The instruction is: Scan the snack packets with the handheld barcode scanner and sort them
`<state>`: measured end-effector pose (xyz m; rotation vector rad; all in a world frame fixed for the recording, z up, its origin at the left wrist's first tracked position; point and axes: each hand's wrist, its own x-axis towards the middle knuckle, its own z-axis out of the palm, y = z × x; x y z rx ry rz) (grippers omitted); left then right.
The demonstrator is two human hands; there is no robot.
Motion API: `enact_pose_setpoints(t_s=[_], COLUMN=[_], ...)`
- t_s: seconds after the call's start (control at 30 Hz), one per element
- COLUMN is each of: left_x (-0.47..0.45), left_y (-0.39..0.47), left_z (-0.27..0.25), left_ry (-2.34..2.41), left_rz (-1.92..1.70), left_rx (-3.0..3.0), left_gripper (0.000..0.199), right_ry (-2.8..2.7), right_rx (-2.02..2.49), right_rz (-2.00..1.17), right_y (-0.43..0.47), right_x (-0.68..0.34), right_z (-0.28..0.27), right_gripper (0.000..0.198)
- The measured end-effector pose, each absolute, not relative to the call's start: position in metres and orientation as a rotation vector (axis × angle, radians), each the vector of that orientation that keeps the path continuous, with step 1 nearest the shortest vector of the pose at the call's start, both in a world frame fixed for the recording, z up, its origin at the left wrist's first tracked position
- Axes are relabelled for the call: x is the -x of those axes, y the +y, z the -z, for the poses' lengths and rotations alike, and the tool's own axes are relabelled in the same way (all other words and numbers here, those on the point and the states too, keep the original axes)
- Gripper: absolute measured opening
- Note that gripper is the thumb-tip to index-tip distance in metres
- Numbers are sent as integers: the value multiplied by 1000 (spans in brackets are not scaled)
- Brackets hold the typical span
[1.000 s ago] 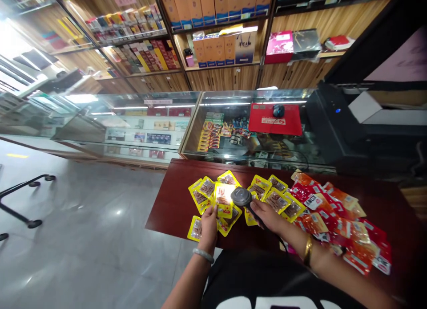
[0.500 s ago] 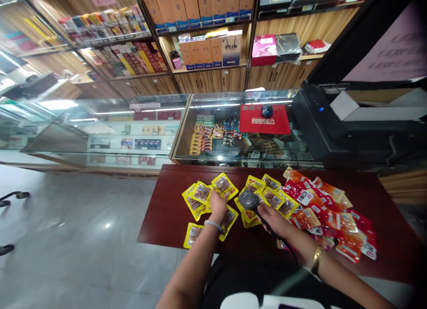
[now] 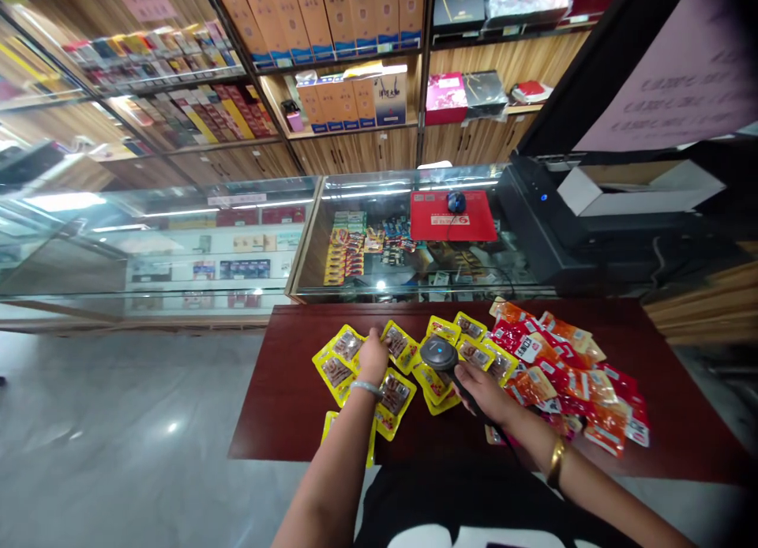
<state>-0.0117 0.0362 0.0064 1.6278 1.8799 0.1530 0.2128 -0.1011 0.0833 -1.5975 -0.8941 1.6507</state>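
Note:
My right hand (image 3: 486,392) is wrapped round the handle of a black barcode scanner (image 3: 439,354), a small blue light showing on its head. The scanner is over a pile of yellow snack packets (image 3: 475,354) with clear windows. To the left, my left hand (image 3: 374,360) is among more yellow packets. One packet (image 3: 347,344) lies at its left side, another packet (image 3: 400,346) at its right, and a third packet (image 3: 395,392) nearer me. Its fingers point down and away, mostly hidden, so I cannot make out whether they grip a packet.
Red and orange snack packets (image 3: 568,374) are heaped on the right of the dark red table (image 3: 278,390). Behind stands a glass display counter (image 3: 308,232) with a red mouse mat (image 3: 426,226) and mouse (image 3: 455,202). A black machine (image 3: 538,216) carries an open white box (image 3: 639,200).
My left hand has drawn away from the upper yellow packet, which now lies apart on its right. My right hand keeps the scanner over the packets. The view has shifted slightly.

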Motion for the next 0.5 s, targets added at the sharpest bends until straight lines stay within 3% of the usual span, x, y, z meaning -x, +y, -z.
enact_pose_setpoints(t_s=[0.23,0.5], left_x=[21,9], left_y=[20,5], left_z=[-28,-37], left_ry=[1757,1666], left_rz=[-464,-531], left_rx=[-1539,-1559], left_gripper=[20,23], right_ry=[-933,-898], right_rx=[1478,1452], right_rz=[-1701,-1668], right_y=[-95,-96], right_x=[-208,-205], right_z=[-92,-92], right_gripper=[61,59])
